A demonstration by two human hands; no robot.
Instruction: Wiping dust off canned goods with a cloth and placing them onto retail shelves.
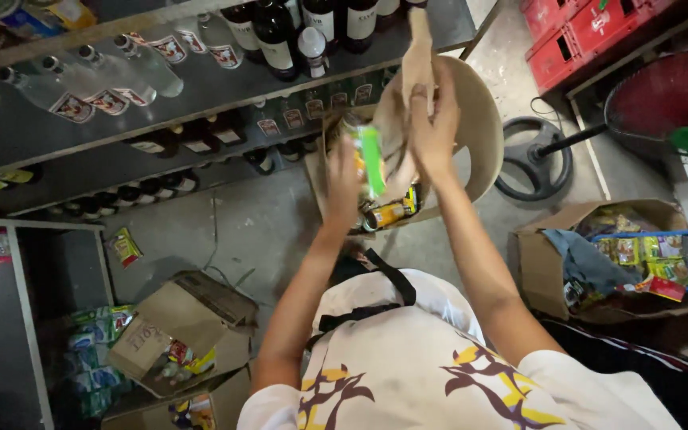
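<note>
A tilted shelf [201, 95] carries bottles [105, 80] lying on their sides, so they rest against its lip. Below it, an open carton [439, 151] of cans [388, 213] stands on the floor. The right hand [433, 131] is clamped around the carton's raised flap [418, 56], keeping it back. The left hand [342, 179] pinches a green packet [373, 159] just above the cans.

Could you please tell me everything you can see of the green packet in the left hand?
The green packet is a slim, bright green, glossy strip, probably plastic, held nearly upright. The left hand grips its left edge, above an open cardboard box of cans. Motion blur hides any print.
</note>
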